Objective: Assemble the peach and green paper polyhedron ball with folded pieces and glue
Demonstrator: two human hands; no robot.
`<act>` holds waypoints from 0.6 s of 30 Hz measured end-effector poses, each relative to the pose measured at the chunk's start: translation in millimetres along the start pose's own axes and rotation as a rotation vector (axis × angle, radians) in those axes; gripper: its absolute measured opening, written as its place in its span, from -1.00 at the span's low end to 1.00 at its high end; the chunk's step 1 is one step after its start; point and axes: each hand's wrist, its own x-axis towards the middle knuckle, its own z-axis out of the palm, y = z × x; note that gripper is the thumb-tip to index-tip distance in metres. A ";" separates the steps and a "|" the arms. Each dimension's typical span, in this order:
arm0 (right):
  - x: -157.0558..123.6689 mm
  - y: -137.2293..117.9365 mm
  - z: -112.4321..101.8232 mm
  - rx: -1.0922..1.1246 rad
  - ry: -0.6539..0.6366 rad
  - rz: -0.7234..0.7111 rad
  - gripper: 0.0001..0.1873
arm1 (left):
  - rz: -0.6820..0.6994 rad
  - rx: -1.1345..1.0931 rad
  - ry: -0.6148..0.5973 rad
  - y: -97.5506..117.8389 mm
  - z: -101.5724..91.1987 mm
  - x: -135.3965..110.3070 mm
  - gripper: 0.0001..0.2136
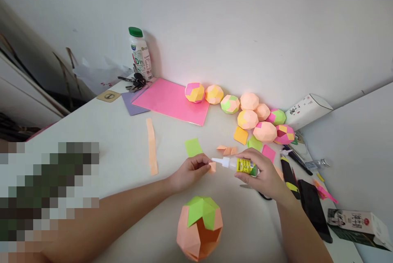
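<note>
A plain pale wall [215, 21] rises behind my white bench [123, 140]. At the back stands a white bottle [141, 56] with a green cap, beside some keys [139, 80] and a pink sheet [172, 101]. Faceted paper balls [248, 119] in peach, yellow, green and pink run along to the right, the leftmost resting on the sheet.

My hands are close together. My left hand [193, 171] pinches a small peach paper piece [213, 167] between thumb and fingers; my right hand [262, 176] is wrapped round a squeeze bottle [244, 165], tipped sideways so its white nozzle [218, 160] points at the piece. Whether the tip touches the paper, I cannot tell.

Nearest me sits a larger paper shell [187, 230], green on top, peach around, its side gaping. Beyond my hands lie folded peach pieces [229, 150] and a green square [193, 147]; a peach strip [152, 146] lies off to the left.
</note>
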 end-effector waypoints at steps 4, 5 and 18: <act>-3.6 -6.6 2.3 0.012 0.072 0.038 -0.68 | 0.000 0.037 -0.010 1.3 -1.5 -0.3 -0.66; -4.3 -6.9 3.4 0.019 0.081 0.051 -0.68 | 0.001 0.047 -0.012 1.2 -1.8 -0.2 -0.65; -3.1 -1.6 19.8 -0.041 0.136 0.016 -0.71 | 0.011 0.071 -0.017 -1.7 -3.2 0.5 -0.66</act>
